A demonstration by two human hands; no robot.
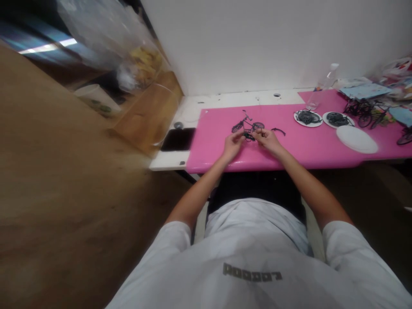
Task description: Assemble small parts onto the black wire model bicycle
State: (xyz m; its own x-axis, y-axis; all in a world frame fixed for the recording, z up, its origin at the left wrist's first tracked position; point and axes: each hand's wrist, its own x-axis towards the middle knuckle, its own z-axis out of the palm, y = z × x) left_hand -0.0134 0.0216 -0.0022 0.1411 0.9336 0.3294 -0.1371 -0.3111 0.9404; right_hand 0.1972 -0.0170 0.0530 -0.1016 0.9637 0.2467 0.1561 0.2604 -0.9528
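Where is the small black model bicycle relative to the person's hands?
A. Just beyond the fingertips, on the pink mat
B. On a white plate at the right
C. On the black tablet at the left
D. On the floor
A: the model bicycle stands on the pink mat just past the left hand and right hand, which meet below it.

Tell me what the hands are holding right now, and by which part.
Both hands, left hand and right hand, pinch a small dark part between them, by its ends. Just behind it stands a miniature bicycle. The exact grip is too small to tell.
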